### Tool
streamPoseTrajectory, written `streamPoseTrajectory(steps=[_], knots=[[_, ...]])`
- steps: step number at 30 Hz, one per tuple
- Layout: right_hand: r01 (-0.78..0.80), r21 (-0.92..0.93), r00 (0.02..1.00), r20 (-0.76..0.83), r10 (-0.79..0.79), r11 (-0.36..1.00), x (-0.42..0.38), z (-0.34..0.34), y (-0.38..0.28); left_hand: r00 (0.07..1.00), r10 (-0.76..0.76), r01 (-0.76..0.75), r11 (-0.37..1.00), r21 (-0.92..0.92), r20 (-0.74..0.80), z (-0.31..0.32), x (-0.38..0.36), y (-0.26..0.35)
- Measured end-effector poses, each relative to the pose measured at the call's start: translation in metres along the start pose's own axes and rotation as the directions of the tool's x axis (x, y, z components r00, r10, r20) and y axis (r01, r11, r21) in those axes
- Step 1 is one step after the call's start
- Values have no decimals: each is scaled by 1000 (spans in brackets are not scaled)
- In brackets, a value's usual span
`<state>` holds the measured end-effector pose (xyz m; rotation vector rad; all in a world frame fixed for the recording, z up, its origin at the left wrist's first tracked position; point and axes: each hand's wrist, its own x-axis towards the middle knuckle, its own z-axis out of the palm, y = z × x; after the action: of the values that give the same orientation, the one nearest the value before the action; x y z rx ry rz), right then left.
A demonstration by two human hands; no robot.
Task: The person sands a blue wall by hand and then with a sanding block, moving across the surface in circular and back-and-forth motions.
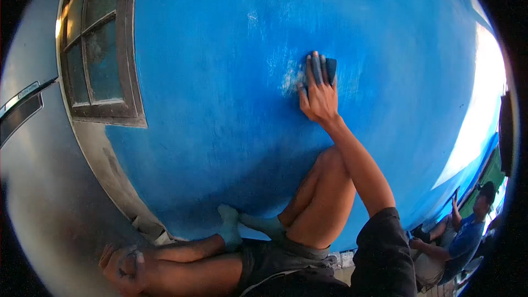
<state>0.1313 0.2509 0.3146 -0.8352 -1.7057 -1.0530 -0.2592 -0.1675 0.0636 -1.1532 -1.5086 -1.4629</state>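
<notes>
My right hand (320,96) is pressed flat against the blue wall (209,77), fingers pointing up and thumb out to the left. Under and between the fingers it holds a dark sheet that looks like sandpaper (331,69); most of it is hidden by the hand. The fingers look dark with dust. Just left of the hand, the paint has a pale, scuffed patch (290,76), with lighter scratches above it. My left hand does not show.
A framed window (132,77) is set in the wall at left, beside a grey metallic panel (44,187). My bent legs (322,203) and socked feet (230,231) are close below the wall. At lower right another person (462,245) sits near the wall, one arm raised.
</notes>
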Motion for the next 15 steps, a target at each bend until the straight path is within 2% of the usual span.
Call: streamPoseTrajectory(steps=[1,2,3,4,5,6,7,8,9,10,11,12,13,14,15], knots=[[-8,4,1000,10,8,1000,-5,0,-4,999,24,-25,999,41,28,3,5,7],[147,22,984,93,-149,989,-9,-2,-8,999,28,-30,999,45,40,5,11,12],[298,57,937,171,-303,953,-11,-2,-10,991,51,-39,994,-98,123,14,32,37],[388,139,894,184,-409,911,-11,2,-8,977,86,-37,970,-242,195,23,45,58],[382,141,897,184,-403,914,-6,2,-4,976,92,-42,970,-240,198,32,44,73],[173,68,981,78,-178,983,3,1,2,978,35,0,986,-168,205,43,41,87],[-47,18,998,-40,48,999,8,1,5,978,-28,48,994,-95,207,55,40,92],[-155,-5,980,-131,153,988,7,15,1,908,-57,167,958,-232,415,71,46,85],[-141,1,982,-125,140,990,6,12,0,797,-47,304,893,-333,602,88,47,76],[207,35,974,88,-209,978,-1,5,1,743,-11,285,910,-301,669,107,33,68],[514,140,803,267,-532,846,-7,-1,4,682,22,262,926,-273,731,129,15,60],[412,39,835,384,-395,910,-6,-6,14,610,66,255,927,-275,789,147,-7,52],[420,30,835,379,-399,907,-4,-1,11,537,112,249,926,-284,836,167,-33,43],[225,-28,960,175,-217,974,-5,5,8,375,110,269,937,-222,920,189,-71,30],[17,-28,999,-45,-18,999,-6,7,5,201,98,279,948,-153,975,206,-106,20]])
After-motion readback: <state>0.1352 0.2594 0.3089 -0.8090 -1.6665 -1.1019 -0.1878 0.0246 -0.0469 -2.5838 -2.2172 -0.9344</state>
